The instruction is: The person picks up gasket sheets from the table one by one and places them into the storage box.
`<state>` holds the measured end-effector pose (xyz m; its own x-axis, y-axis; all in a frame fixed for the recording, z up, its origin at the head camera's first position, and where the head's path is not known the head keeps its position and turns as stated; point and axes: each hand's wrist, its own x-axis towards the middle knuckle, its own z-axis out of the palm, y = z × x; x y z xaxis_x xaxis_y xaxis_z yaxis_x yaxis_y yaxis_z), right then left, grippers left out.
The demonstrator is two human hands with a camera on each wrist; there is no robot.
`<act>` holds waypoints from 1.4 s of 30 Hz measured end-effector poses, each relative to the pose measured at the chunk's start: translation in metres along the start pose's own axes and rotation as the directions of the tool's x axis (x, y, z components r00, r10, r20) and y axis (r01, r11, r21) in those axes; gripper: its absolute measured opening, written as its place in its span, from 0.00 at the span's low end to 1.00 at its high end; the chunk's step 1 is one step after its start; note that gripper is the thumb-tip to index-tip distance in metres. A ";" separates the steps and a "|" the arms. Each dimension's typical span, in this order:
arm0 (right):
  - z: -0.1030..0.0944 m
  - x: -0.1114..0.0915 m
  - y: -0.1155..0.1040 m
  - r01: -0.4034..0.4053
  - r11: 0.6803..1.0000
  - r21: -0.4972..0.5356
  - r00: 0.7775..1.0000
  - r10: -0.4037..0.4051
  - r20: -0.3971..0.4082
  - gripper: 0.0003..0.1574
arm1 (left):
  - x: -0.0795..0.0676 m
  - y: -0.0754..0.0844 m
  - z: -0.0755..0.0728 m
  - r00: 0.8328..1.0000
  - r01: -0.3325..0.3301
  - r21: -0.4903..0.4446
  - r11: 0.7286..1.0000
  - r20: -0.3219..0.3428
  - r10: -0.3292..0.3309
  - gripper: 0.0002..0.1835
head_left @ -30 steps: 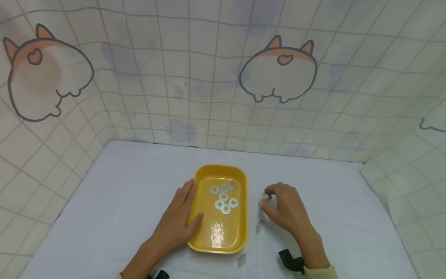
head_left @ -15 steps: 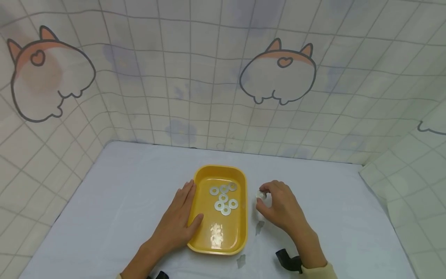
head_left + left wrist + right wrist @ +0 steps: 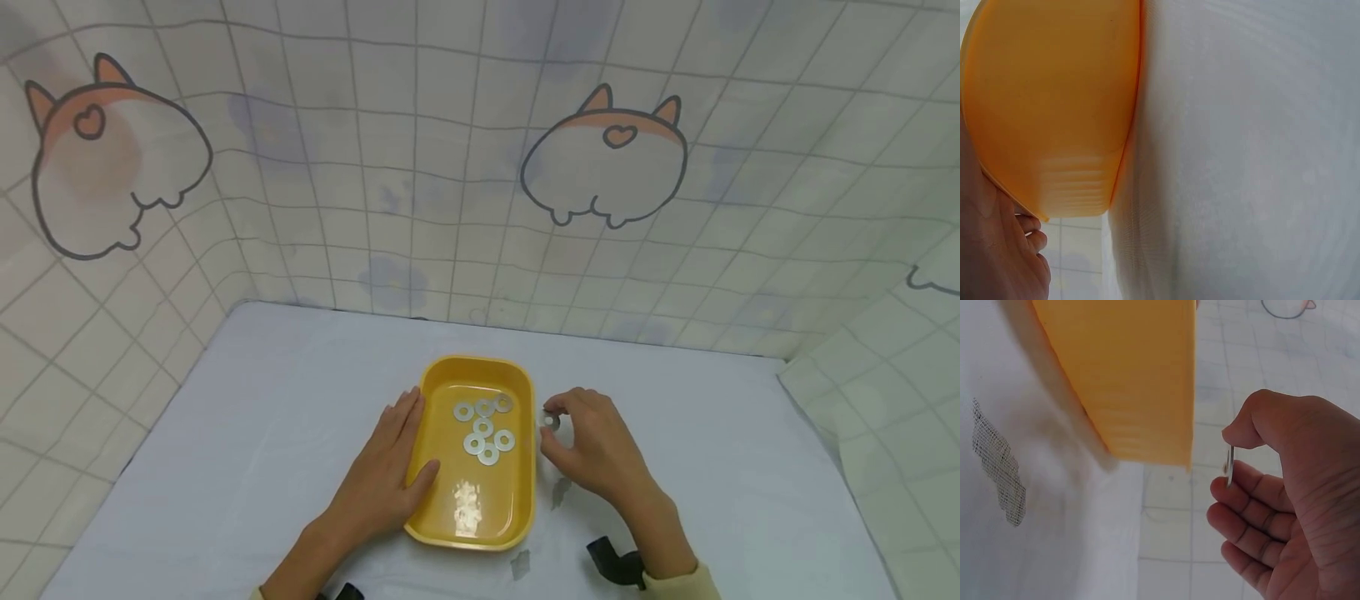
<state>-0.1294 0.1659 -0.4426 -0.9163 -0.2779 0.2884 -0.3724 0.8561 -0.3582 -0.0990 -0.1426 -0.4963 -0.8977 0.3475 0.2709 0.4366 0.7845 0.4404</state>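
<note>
A yellow tray (image 3: 467, 487) with a raised rim sits on the white-covered table, and several flat metal washers (image 3: 483, 427) lie in its far half, some overlapping. My left hand (image 3: 386, 467) rests with straight fingers along the tray's left rim, the thumb reaching over the edge. Just right of the tray, my right hand (image 3: 596, 437) pinches a single metal washer (image 3: 551, 420) between thumb and fingers. In the right wrist view that washer (image 3: 1230, 466) is seen edge-on, apart from the tray's outer wall (image 3: 1141, 381).
Two grey patches (image 3: 520, 565) mark the white cloth (image 3: 300, 375) right of and below the tray. A tiled-pattern curtain with cartoon animals (image 3: 605, 162) hangs behind the table. A black fitting (image 3: 615, 562) sits at the right wrist.
My right hand has moved left toward the tray with the pinched washer. The left hand and the washers in the tray stay where they were.
</note>
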 end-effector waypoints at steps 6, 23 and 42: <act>0.000 0.003 -0.007 -0.001 1.000 0.020 1.000 0.001 0.019 0.18 | -0.001 0.000 -0.001 1.000 -0.005 -0.002 1.000 -0.005 0.005 0.47; 0.004 0.014 -0.023 0.111 0.992 0.053 0.992 -0.113 0.047 0.17 | 0.000 0.001 -0.001 1.000 0.001 -0.003 1.000 -0.009 -0.001 0.47; 0.013 0.032 -0.041 0.210 0.973 0.093 0.968 -0.220 0.119 0.14 | -0.001 -0.001 0.000 1.000 -0.002 -0.002 1.000 -0.008 0.002 0.46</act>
<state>-0.1454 0.1160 -0.4306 -0.8227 -0.5094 0.2522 -0.5684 0.7346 -0.3705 -0.0987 -0.1434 -0.4964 -0.8961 0.3453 0.2787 0.4389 0.7826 0.4415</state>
